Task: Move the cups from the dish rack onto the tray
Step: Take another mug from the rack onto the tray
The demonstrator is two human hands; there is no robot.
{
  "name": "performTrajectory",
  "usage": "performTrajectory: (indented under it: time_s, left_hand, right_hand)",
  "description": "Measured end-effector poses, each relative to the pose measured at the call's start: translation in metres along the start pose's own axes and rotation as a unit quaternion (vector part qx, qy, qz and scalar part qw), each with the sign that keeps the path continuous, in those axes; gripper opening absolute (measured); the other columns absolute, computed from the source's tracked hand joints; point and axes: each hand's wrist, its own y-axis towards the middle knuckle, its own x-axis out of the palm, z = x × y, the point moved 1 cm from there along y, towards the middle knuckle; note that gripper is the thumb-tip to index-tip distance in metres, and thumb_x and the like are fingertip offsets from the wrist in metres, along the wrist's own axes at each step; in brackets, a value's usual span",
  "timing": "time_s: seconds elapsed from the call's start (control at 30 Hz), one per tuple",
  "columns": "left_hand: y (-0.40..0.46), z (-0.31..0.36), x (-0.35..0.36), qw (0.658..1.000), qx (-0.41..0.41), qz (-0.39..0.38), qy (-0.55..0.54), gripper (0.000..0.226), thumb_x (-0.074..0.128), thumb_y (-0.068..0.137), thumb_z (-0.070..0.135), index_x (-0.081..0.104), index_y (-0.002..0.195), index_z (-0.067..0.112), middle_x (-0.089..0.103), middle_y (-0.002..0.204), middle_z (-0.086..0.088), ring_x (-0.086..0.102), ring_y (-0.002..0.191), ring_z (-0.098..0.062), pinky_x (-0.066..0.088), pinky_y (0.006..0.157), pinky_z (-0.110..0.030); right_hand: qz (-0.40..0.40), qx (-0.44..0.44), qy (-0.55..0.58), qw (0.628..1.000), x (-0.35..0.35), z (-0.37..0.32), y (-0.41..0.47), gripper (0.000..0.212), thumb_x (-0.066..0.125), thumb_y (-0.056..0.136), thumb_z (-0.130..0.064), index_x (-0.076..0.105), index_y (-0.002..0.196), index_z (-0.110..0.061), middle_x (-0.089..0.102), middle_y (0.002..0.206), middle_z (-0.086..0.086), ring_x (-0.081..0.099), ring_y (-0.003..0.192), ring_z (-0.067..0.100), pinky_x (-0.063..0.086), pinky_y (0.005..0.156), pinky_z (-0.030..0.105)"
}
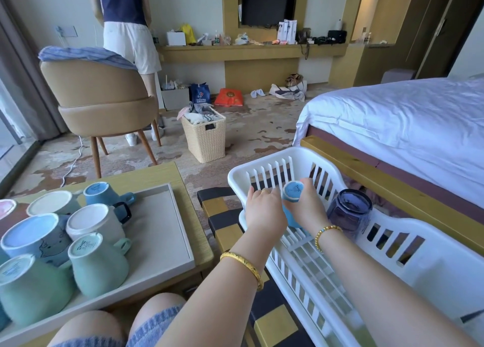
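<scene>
White dish rack (237, 180), blue cup (292, 193) between hands.

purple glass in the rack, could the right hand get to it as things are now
Probably yes. The purple glass stands upside down in the dish rack just right of the right hand, nothing above it. But that hand and the left hand grip the blue cup, which must go first.
</scene>
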Motion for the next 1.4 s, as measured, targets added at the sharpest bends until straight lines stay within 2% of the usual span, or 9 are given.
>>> performTrajectory:
  time_s: [0.07, 0.17, 0.3, 0.37, 0.47, 0.7, 0.9, 1.1, 1.4]
  left_hand:
    - [0.0, -0.002, 0.001, 1.0, -0.002, -0.001, -0.009, 0.039, 0.05, 0.084, 0.01, 0.044, 0.123, 0.011, 0.056, 0.122, -0.007, 0.045, 0.123, -0.027, 0.005, 0.118, -0.037]
    - [0.001, -0.004, 0.0, 1.0, 0.0, 0.001, -0.031, 0.054, 0.052, 0.085, 0.013, 0.034, 0.135, 0.009, 0.055, 0.125, -0.009, 0.044, 0.124, -0.029, 0.007, 0.118, -0.039]
    - [0.003, -0.009, -0.011, 0.99, 0.013, 0.003, -0.143, 0.064, 0.054, 0.086, 0.013, 0.025, 0.143, 0.009, 0.047, 0.137, -0.01, 0.039, 0.131, -0.028, 0.016, 0.114, -0.038]
    - [0.002, -0.015, -0.023, 0.972, 0.014, -0.011, -0.235, 0.065, 0.055, 0.086, 0.009, 0.026, 0.143, 0.012, 0.042, 0.142, -0.009, 0.038, 0.132, -0.025, 0.027, 0.105, -0.029]
    - [-0.002, -0.03, -0.047, 0.962, 0.025, 0.017, -0.27, 0.064, 0.057, 0.085, 0.01, 0.029, 0.142, 0.018, 0.043, 0.142, -0.004, 0.041, 0.13, -0.02, 0.032, 0.094, -0.022]
    - [-0.012, -0.102, -0.1, 0.973, -0.026, 0.052, -0.221, 0.065, 0.053, 0.087, 0.007, 0.028, 0.144, 0.024, 0.044, 0.143, -0.001, 0.044, 0.13, -0.02, 0.042, 0.105, -0.037]
    - [-0.037, -0.189, -0.118, 0.982, -0.082, -0.014, -0.172, 0.058, 0.051, 0.087, 0.006, 0.035, 0.139, 0.025, 0.051, 0.135, -0.006, 0.057, 0.114, -0.026, 0.047, 0.097, -0.044]
    - [-0.035, -0.26, -0.12, 0.983, -0.133, -0.052, -0.118, 0.052, 0.047, 0.089, 0.006, 0.038, 0.139, 0.017, 0.054, 0.134, -0.01, 0.056, 0.116, -0.027, 0.043, 0.101, -0.037]
    - [-0.014, -0.333, -0.121, 0.982, -0.186, 0.011, 0.012, 0.048, 0.041, 0.091, 0.006, 0.04, 0.138, 0.018, 0.047, 0.14, -0.013, 0.046, 0.125, -0.031, 0.041, 0.098, -0.037]
  right_hand:
    - [-0.002, -0.03, 0.01, 0.999, 0.003, -0.007, -0.003, 0.048, 0.069, 0.081, -0.021, 0.039, 0.116, -0.01, 0.058, 0.109, 0.017, 0.051, 0.081, 0.022, 0.037, 0.059, 0.028]
    - [0.004, -0.052, 0.06, 0.997, -0.001, -0.023, -0.004, 0.05, 0.069, 0.081, -0.023, 0.038, 0.12, -0.013, 0.057, 0.112, 0.012, 0.057, 0.09, 0.023, 0.044, 0.066, 0.03]
    - [0.025, -0.09, 0.091, 0.991, -0.017, -0.042, -0.011, 0.055, 0.072, 0.079, -0.025, 0.039, 0.122, -0.018, 0.055, 0.105, -0.002, 0.056, 0.091, 0.013, 0.039, 0.06, 0.015]
    - [0.026, -0.106, 0.113, 0.988, -0.024, -0.053, -0.017, 0.052, 0.074, 0.078, -0.023, 0.039, 0.116, -0.023, 0.053, 0.096, -0.011, 0.054, 0.085, 0.004, 0.039, 0.06, 0.009]
    - [0.018, -0.155, 0.144, 0.977, -0.026, -0.076, -0.024, 0.049, 0.074, 0.077, -0.014, 0.038, 0.11, -0.026, 0.051, 0.096, -0.013, 0.052, 0.087, -0.004, 0.04, 0.065, -0.002]
    - [-0.049, -0.215, 0.167, 0.961, 0.013, -0.142, -0.035, 0.051, 0.073, 0.078, -0.012, 0.039, 0.116, -0.022, 0.047, 0.095, -0.022, 0.049, 0.088, -0.012, 0.037, 0.068, -0.004]
    - [-0.204, -0.209, 0.106, 0.95, 0.099, -0.174, -0.043, 0.051, 0.068, 0.083, -0.014, 0.039, 0.125, -0.014, 0.052, 0.113, 0.001, 0.048, 0.1, 0.011, 0.036, 0.074, 0.019]
    - [-0.267, -0.203, 0.052, 0.941, 0.181, -0.19, -0.029, 0.048, 0.07, 0.081, -0.012, 0.042, 0.12, -0.013, 0.052, 0.12, 0.011, 0.051, 0.109, 0.023, 0.042, 0.091, 0.033]
    - [-0.302, -0.22, -0.029, 0.927, 0.244, -0.2, 0.008, 0.06, 0.069, 0.082, -0.02, 0.035, 0.131, -0.015, 0.047, 0.121, 0.006, 0.045, 0.102, 0.016, 0.035, 0.084, 0.027]
